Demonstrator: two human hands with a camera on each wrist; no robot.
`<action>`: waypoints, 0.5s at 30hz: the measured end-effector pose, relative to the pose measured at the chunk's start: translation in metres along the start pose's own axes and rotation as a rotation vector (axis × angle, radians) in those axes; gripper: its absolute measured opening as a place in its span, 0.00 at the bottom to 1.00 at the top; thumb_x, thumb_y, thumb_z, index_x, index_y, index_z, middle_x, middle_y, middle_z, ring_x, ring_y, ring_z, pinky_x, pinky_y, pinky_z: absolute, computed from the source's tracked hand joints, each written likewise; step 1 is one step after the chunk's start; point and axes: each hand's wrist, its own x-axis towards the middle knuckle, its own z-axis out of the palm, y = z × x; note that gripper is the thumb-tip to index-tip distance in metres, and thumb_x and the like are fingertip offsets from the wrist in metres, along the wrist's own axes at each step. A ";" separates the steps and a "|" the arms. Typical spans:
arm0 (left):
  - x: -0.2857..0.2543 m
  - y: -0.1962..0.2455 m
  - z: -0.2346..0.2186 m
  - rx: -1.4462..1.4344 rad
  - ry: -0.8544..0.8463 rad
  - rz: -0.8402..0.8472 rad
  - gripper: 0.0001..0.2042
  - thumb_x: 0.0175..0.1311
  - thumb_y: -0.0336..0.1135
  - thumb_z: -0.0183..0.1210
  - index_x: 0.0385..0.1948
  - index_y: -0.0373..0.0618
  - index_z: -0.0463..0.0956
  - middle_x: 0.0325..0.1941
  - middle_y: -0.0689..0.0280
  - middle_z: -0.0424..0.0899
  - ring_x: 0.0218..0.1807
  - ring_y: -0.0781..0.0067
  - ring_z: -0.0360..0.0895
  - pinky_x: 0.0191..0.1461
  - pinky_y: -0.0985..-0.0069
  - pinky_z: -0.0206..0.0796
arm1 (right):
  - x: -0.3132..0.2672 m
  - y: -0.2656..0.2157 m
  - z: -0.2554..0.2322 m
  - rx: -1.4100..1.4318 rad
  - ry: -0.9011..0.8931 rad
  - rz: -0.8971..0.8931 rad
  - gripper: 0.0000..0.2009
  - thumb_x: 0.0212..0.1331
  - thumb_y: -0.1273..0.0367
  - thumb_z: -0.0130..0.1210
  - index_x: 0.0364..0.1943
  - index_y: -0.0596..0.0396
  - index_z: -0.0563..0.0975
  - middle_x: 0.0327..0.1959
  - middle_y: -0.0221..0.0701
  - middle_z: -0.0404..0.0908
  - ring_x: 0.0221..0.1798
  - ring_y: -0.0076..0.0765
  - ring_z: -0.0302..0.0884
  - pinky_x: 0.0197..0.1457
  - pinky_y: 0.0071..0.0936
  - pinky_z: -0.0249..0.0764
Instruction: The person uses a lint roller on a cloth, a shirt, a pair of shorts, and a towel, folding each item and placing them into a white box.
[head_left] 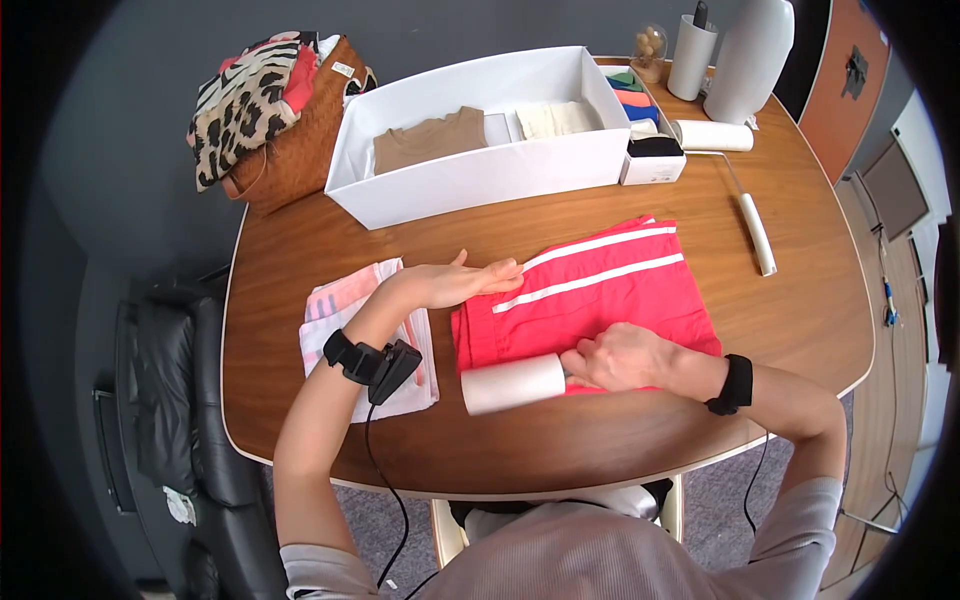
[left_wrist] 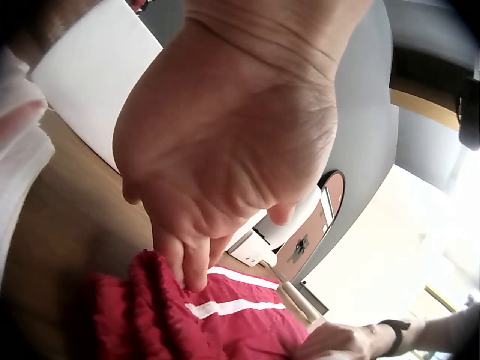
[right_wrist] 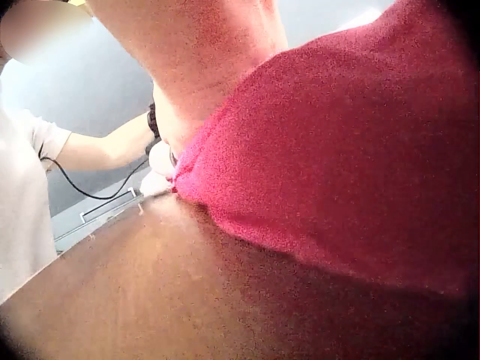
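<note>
Red shorts [head_left: 600,285] with white stripes lie flat on the wooden table. My left hand [head_left: 455,284] rests at their gathered waistband corner, fingers fairly straight; in the left wrist view the fingertips touch the red cloth beside a stripe. My right hand [head_left: 628,358] grips the handle of a lint roller [head_left: 515,384], whose white roll lies across the near left edge of the shorts and extends past it. The handle is mostly hidden by the fingers. In the right wrist view, red fabric [right_wrist: 352,157] fills much of the picture, with the hand mostly hidden behind it.
A folded pink-and-white cloth [head_left: 340,310] lies under my left forearm. Behind stand a white box [head_left: 500,165] with folded clothes, a narrow box [head_left: 652,170] of rolled items and a brown basket [head_left: 280,160]. A second white roller [head_left: 715,135] lies at the right.
</note>
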 end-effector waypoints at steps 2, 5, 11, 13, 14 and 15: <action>-0.001 0.004 0.001 0.002 0.021 -0.026 0.33 0.61 0.63 0.16 0.62 0.55 0.52 0.68 0.71 0.47 0.70 0.75 0.37 0.70 0.66 0.15 | -0.002 -0.010 -0.005 0.049 -0.059 -0.039 0.14 0.57 0.58 0.45 0.26 0.55 0.66 0.13 0.34 0.69 0.15 0.40 0.72 0.15 0.37 0.67; -0.007 0.015 0.008 0.097 0.094 -0.029 0.27 0.65 0.57 0.27 0.60 0.53 0.58 0.66 0.69 0.53 0.68 0.75 0.46 0.70 0.64 0.23 | -0.009 -0.015 0.000 0.047 -0.001 -0.080 0.14 0.56 0.57 0.45 0.27 0.54 0.66 0.15 0.34 0.69 0.15 0.40 0.72 0.15 0.37 0.67; -0.002 0.038 0.008 0.140 0.333 0.219 0.20 0.65 0.45 0.42 0.53 0.41 0.66 0.51 0.64 0.75 0.55 0.67 0.70 0.59 0.66 0.59 | -0.032 0.007 -0.024 -0.144 0.205 0.129 0.13 0.56 0.58 0.47 0.26 0.52 0.66 0.16 0.32 0.70 0.16 0.35 0.72 0.15 0.31 0.66; 0.016 0.041 0.005 -0.273 0.340 0.327 0.20 0.66 0.45 0.41 0.51 0.38 0.66 0.46 0.63 0.78 0.50 0.66 0.74 0.53 0.69 0.65 | -0.039 0.029 -0.017 -0.105 0.261 0.187 0.13 0.56 0.59 0.47 0.26 0.52 0.66 0.17 0.32 0.70 0.16 0.36 0.72 0.16 0.31 0.67; 0.023 0.042 0.005 -0.450 0.262 0.326 0.28 0.66 0.55 0.33 0.54 0.39 0.64 0.52 0.57 0.73 0.57 0.64 0.68 0.61 0.69 0.56 | -0.042 0.038 -0.017 -0.136 0.224 0.221 0.13 0.57 0.59 0.47 0.26 0.53 0.66 0.17 0.32 0.70 0.16 0.36 0.72 0.16 0.31 0.67; 0.030 0.046 0.007 -0.428 0.204 0.302 0.31 0.64 0.58 0.29 0.56 0.41 0.62 0.55 0.56 0.69 0.59 0.64 0.64 0.63 0.70 0.51 | -0.044 0.045 -0.017 -0.168 0.188 0.256 0.13 0.57 0.59 0.47 0.26 0.53 0.67 0.17 0.33 0.70 0.17 0.36 0.72 0.17 0.31 0.67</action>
